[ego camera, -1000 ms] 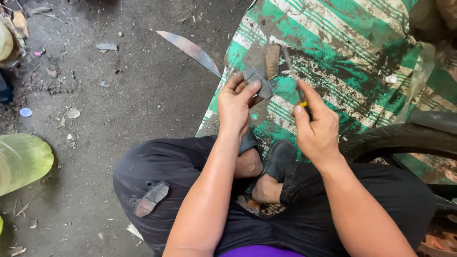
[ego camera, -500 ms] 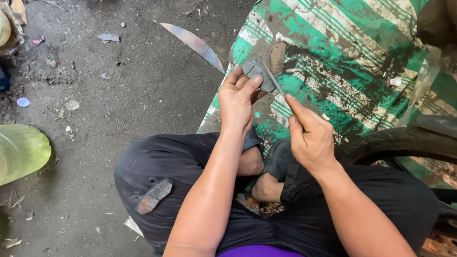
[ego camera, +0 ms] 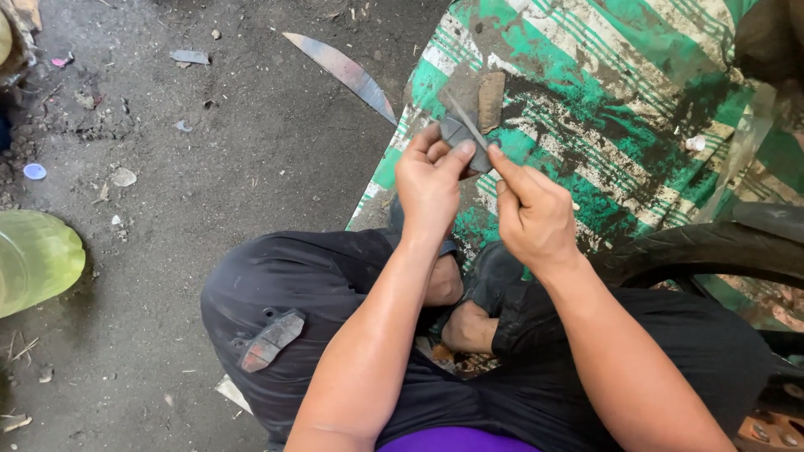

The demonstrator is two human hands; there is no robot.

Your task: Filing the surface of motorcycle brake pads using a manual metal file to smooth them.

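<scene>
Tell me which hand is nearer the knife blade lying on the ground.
Left. The left hand sits just below-right of the knife blade; the right hand is farther right, beyond the left.

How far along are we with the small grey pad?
Done: one similar grey pad already lies on the thigh. In hand: the left hand grips a small grey pad; the right hand works a thin tool against it. Left: that pad is not yet set down.
</scene>
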